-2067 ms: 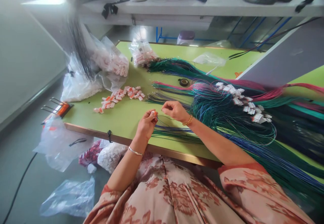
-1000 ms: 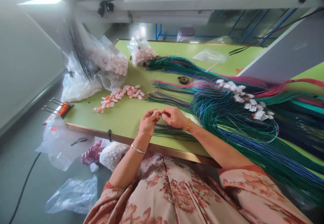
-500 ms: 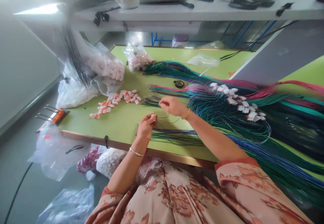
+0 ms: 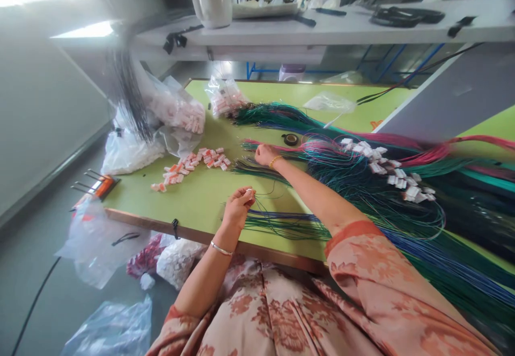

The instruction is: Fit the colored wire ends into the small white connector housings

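Observation:
My left hand (image 4: 238, 207) is closed in a pinch on a small white connector (image 4: 250, 192) with thin dark wires trailing from it, above the green table (image 4: 201, 189) near its front edge. My right hand (image 4: 265, 154) reaches farther out, fingers curled over the ends of a bundle of pink and green wires (image 4: 257, 146); what it holds, if anything, is hidden. A big spread of green, blue and pink wires (image 4: 362, 195) covers the table's right side. Several white connectors (image 4: 382, 165) lie on them.
A heap of loose orange-and-white connectors (image 4: 193, 164) lies to the left, with plastic bags of more (image 4: 177, 111) behind. A tape roll (image 4: 290, 139) sits mid-table. A shelf (image 4: 322, 28) hangs above. Bags (image 4: 173, 251) lie on the floor, and an orange tool (image 4: 96, 185) sits at the table's left corner.
My right hand left the connector at my left hand and reached forward to the pink and green wire ends. My left hand kept its pinch and stayed near the front edge.

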Motion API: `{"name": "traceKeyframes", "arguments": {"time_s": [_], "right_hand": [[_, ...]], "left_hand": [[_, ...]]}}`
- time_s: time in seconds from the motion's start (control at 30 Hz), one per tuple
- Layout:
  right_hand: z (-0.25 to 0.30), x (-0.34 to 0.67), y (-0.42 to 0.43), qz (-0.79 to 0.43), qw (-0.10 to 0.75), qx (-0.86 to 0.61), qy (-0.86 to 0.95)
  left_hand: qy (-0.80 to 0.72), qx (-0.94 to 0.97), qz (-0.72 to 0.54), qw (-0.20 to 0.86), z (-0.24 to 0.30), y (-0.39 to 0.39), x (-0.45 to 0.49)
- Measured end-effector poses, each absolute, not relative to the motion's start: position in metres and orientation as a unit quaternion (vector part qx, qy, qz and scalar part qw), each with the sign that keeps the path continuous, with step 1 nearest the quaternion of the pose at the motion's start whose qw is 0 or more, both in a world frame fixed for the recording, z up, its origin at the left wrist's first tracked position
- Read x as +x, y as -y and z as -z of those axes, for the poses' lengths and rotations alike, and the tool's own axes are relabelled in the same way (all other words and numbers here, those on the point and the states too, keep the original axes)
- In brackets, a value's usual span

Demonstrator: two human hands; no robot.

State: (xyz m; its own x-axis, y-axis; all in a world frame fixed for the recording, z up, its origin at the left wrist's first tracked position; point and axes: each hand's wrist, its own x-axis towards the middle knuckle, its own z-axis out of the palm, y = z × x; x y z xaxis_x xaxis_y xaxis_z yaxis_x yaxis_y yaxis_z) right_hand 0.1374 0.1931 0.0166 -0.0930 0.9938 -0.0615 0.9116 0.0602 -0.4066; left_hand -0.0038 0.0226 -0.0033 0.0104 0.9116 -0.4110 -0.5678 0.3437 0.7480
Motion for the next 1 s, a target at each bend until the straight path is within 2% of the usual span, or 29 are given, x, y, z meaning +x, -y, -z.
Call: {"name": "traceKeyframes", "arguments": {"time_s": [0.17,0.3,0.4,0.67,1.0], "right_hand": [[-0.018,0.147,-0.186,-0.187,0.199,-0.628,0.729],[-0.029,0.156,-0.160,-0.267,0.320,-0.524,0.743],[-0.043,0.161,-0.133,-0.315,0.370,-0.466,0.739],[-0.051,0.168,-0.078,-0.362,0.397,-0.444,0.718],[-0.032,0.164,-0.058,-0.277,0.401,-0.466,0.739]], "left_hand": [[-0.446,0.184,-0.541,0.689,0.002,-0.024,-0.004],[-0.434,0.183,-0.545,0.694,-0.001,-0.029,-0.003],[-0.412,0.175,-0.551,0.705,-0.005,-0.034,0.000],[-0.383,0.142,-0.553,0.726,-0.018,-0.043,0.014],[-0.385,0.151,-0.545,0.729,-0.020,-0.042,0.016]]}}
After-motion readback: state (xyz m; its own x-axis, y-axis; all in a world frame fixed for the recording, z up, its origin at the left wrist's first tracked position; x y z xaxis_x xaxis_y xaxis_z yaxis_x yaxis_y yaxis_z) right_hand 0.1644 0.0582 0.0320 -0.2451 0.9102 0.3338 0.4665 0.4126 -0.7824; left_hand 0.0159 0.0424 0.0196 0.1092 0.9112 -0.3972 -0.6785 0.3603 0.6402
